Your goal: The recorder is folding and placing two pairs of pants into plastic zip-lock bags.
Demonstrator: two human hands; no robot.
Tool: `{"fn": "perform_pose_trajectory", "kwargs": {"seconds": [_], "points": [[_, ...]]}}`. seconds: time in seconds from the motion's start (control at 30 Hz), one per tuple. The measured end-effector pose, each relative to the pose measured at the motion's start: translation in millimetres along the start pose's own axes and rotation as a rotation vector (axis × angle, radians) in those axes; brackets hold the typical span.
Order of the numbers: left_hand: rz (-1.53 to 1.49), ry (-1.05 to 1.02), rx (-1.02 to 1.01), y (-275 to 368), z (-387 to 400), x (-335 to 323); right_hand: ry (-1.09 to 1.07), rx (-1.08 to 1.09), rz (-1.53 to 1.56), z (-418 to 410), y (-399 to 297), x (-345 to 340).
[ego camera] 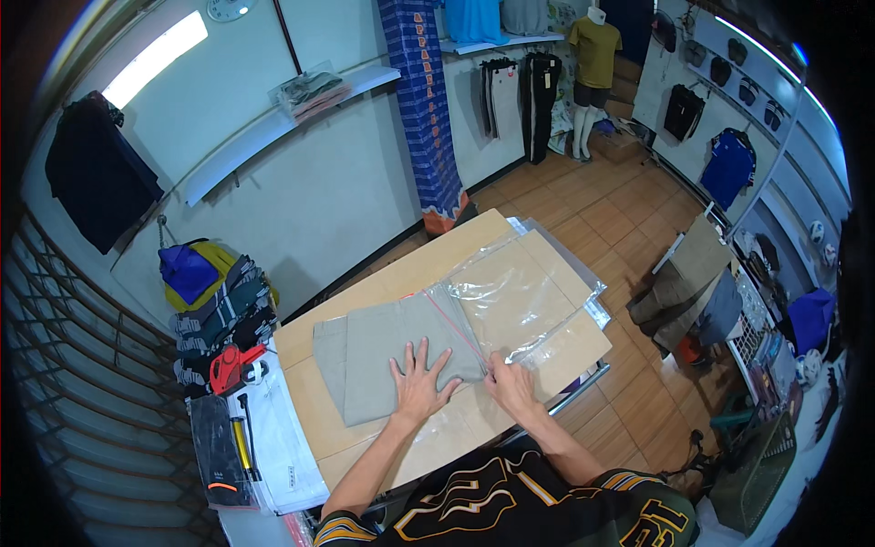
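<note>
A folded grey-beige garment (376, 349) lies on the cardboard-covered table (328, 437), its right part inside a clear plastic bag (519, 287). A thin red line runs slantwise along the bag's mouth, across the cloth. My left hand (420, 383) rests flat on the garment with its fingers spread. At the near corner of the bag's mouth, my right hand (509, 383) pinches the edge of the plastic between thumb and fingers.
Left of the table are a red tape dispenser (229, 369), a yellow hand pump (241, 444), a packaged dark item (219, 437) and stacked socks (232, 301). More clear plastic bags (591, 280) stick out past the table's far right edge. A green basket (752, 472) stands at right.
</note>
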State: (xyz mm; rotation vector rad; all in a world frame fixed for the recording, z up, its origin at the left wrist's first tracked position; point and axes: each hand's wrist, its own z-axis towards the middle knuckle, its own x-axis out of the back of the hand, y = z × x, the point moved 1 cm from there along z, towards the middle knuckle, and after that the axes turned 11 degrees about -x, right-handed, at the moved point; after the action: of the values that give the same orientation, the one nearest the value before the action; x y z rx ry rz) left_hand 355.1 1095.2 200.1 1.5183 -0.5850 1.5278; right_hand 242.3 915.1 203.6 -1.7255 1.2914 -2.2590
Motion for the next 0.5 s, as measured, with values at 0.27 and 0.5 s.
{"fn": "perform_pose_trajectory", "kwargs": {"seconds": [0.27, 0.5], "points": [[-0.033, 0.024, 0.081, 16, 12, -7, -0.02, 0.044, -0.018, 3, -7, 7], [-0.182, 0.069, 0.057, 11, 17, -22, -0.03, -0.012, -0.02, 2, -11, -2]]}}
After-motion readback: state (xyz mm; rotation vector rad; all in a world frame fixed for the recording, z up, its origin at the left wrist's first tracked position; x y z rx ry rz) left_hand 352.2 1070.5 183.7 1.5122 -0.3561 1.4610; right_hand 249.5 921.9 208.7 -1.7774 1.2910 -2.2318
